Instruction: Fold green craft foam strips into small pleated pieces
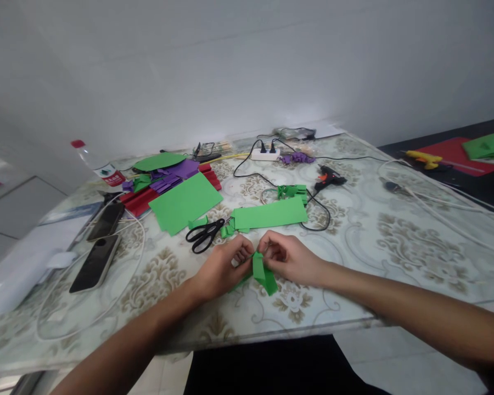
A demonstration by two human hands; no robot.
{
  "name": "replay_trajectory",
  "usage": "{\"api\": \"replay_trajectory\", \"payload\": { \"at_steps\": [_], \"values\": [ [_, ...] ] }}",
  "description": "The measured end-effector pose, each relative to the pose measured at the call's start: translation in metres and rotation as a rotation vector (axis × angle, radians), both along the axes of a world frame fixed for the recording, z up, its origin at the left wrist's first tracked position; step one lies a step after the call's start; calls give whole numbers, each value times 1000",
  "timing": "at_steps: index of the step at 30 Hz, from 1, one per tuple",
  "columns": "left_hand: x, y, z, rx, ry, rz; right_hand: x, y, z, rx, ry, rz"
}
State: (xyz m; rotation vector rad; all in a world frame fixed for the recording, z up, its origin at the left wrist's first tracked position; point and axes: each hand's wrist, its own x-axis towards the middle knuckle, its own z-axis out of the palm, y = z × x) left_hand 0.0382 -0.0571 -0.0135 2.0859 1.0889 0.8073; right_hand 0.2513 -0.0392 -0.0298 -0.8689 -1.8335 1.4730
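Note:
Between my two hands, near the table's front edge, is a folded strip of green paper [264, 273]. My left hand [229, 262] pinches it from the left, fingers curled. From the right, my right hand [287, 258] pinches the same strip close to its top. Parts of the strip are hidden behind my fingers. Just beyond my hands lies a long green paper rectangle [270, 214], with small cut green pieces [228, 228] at its left end. Black-handled scissors [205, 235] rest to the left of it, partly open.
Green sheets [185, 203] and purple paper [175, 175] lie back left, by a bottle [102, 167]. Two phones [95, 263] sit left among white cables. A black glue gun [330, 178] and a power strip [265, 154] with cords are farther back. A yellow glue gun [424, 159] lies right.

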Motion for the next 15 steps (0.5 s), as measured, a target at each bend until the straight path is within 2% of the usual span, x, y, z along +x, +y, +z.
{"api": "replay_trajectory", "payload": {
  "at_steps": [15],
  "values": [
    [-2,0,1,41,9,-18,2,1,8,147,-54,-21]
  ]
}}
